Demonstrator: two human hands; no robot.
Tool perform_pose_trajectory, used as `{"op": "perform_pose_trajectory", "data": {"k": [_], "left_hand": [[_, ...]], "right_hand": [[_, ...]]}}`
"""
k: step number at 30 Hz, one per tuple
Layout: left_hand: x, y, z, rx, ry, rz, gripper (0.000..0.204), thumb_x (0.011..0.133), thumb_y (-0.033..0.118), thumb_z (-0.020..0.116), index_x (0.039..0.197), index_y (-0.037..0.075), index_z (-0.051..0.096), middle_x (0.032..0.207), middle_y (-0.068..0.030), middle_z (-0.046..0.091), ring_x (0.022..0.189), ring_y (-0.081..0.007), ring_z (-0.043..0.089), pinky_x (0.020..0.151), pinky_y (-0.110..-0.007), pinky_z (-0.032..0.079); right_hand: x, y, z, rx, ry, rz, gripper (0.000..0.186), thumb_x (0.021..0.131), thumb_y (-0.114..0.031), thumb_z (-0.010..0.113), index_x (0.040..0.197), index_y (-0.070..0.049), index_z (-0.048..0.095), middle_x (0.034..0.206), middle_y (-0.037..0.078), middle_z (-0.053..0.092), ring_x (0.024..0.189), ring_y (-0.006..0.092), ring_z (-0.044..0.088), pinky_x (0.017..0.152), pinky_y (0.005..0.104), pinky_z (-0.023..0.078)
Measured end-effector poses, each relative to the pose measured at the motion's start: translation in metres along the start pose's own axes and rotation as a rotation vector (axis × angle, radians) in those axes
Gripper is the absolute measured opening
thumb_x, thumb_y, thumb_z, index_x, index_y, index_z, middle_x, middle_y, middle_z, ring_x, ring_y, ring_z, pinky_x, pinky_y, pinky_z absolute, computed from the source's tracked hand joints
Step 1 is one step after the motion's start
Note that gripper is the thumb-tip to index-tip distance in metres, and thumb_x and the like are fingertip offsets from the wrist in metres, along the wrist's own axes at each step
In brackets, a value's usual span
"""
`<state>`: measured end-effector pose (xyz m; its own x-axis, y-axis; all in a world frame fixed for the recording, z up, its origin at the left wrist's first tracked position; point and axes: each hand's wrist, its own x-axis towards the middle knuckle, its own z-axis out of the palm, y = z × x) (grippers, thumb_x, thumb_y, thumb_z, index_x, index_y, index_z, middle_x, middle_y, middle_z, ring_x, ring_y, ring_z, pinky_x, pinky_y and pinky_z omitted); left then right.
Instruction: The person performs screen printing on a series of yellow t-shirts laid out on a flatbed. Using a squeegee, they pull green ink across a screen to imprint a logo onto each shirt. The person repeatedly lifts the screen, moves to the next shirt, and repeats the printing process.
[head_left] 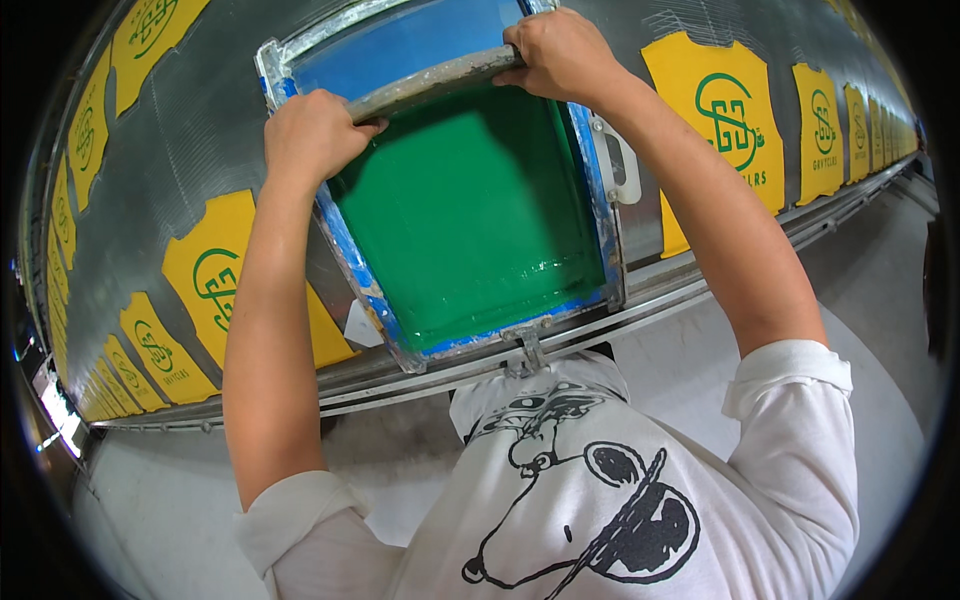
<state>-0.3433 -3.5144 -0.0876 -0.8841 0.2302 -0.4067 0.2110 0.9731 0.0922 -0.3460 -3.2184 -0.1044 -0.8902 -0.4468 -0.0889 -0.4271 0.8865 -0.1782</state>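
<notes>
Both hands grip a long squeegee (435,82) with a worn, stained handle. At its left end my left hand (315,135) is closed, and my right hand (562,55) wraps round the right end. The squeegee lies across a screen printing frame (350,240) with blue tape and paint stains along its sides. Green ink (460,210) coats the mesh on the near side of the squeegee. Beyond the squeegee the mesh looks blue (400,50). What lies under the screen is hidden.
Yellow shirt pieces (715,120) with green prints lie in rows on the long dark table (175,110), left and right of the frame. A metal rail (680,285) runs along the table's near edge. A white handle (622,165) sticks out from the frame's right side.
</notes>
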Motion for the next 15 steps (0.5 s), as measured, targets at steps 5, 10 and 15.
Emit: {"op": "perform_pose_trajectory", "data": {"k": [5,10,15], "left_hand": [[-0.017,0.004,0.008,-0.008,0.006,-0.002,0.049,0.080,0.057,0.076,0.091,0.009,0.080,0.081,-0.0177,0.075,0.083,-0.0383,0.073,0.075,-0.048,0.058],[-0.052,0.015,0.022,-0.032,0.004,-0.006,0.047,0.080,0.057,0.075,0.089,0.011,0.080,0.079,-0.0172,0.074,0.081,-0.0389,0.072,0.074,-0.048,0.057],[-0.092,0.026,0.041,-0.043,-0.067,-0.034,0.044,0.081,0.056,0.075,0.097,0.016,0.082,0.079,-0.0151,0.075,0.080,-0.0362,0.073,0.072,-0.047,0.058]], "right_hand": [[-0.018,-0.006,0.010,0.011,0.010,-0.016,0.036,0.075,-0.037,0.084,0.081,-0.004,0.071,0.077,0.016,0.069,0.078,0.0384,0.069,0.071,0.0481,0.055],[-0.052,-0.018,0.018,0.034,0.090,-0.062,0.034,0.073,-0.035,0.086,0.074,-0.006,0.069,0.071,0.012,0.068,0.072,0.0360,0.068,0.069,0.0461,0.054],[-0.096,-0.039,0.023,0.093,0.038,-0.060,0.033,0.072,-0.029,0.086,0.073,-0.004,0.065,0.073,0.013,0.065,0.076,0.0360,0.067,0.073,0.0463,0.052]]}}
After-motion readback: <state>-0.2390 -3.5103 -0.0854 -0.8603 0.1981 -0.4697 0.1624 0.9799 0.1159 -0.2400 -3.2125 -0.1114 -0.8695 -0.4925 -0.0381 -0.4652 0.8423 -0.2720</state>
